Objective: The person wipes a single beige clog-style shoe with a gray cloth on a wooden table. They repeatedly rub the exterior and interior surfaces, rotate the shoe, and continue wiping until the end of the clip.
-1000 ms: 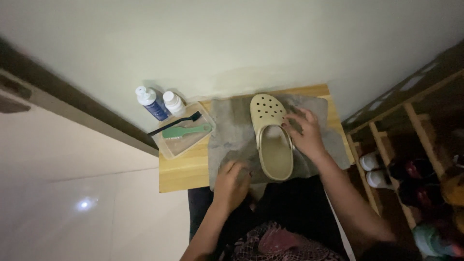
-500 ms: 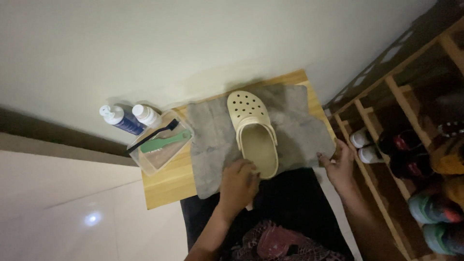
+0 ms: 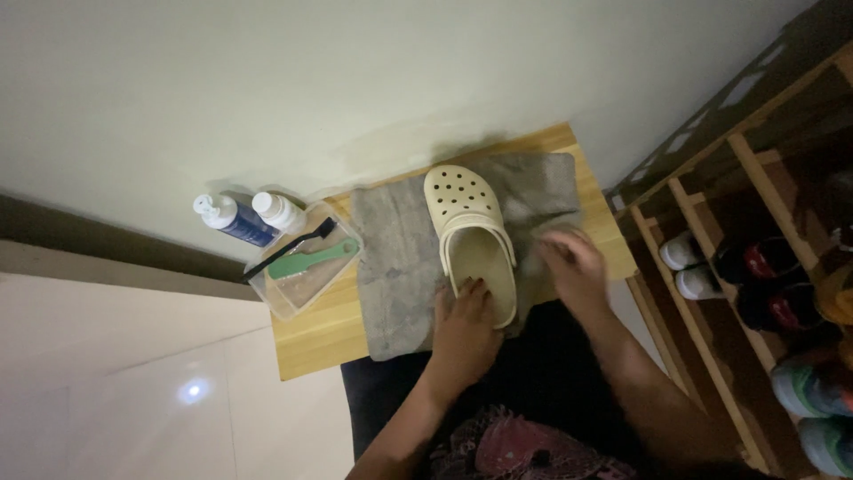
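I see the cream clog (image 3: 474, 237) lying on the grey cloth (image 3: 400, 267) on the wooden table (image 3: 320, 333). Left hand (image 3: 462, 331) rests fingers together on its heel; right hand (image 3: 573, 267) blurred, fingers unclear. Brush (image 3: 291, 249) sits in tray (image 3: 302, 271), bottles (image 3: 244, 218) untouched: cleaning looks unstarted.

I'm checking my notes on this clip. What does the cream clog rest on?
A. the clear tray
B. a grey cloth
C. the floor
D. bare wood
B: the clog lies on the grey cloth spread over the wooden table, with the left hand at its heel and the right hand on the cloth beside it.
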